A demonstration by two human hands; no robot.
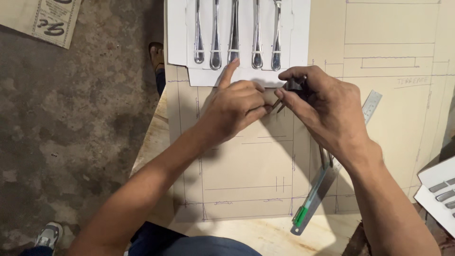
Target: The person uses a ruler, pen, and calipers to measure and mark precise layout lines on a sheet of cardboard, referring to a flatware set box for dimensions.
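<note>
My left hand (235, 105) rests on a beige cardboard sheet (251, 166) marked with pencil lines, its index finger stretched up onto the lower edge of a white card (180, 38) that holds several silver cutlery handles (235, 45). My right hand (327, 109) pinches a small dark tool (295, 86) with a thin tip just right of the left fingers; what kind of tool it is stays unclear.
A steel ruler (332, 170) lies diagonally under my right wrist, with a green-capped pen (303, 208) on it. More white cards with cutlery (441, 189) sit at the right edge. The concrete floor (80, 118) and a shoe (47, 234) lie left; a newspaper scrap (47, 19) is top left.
</note>
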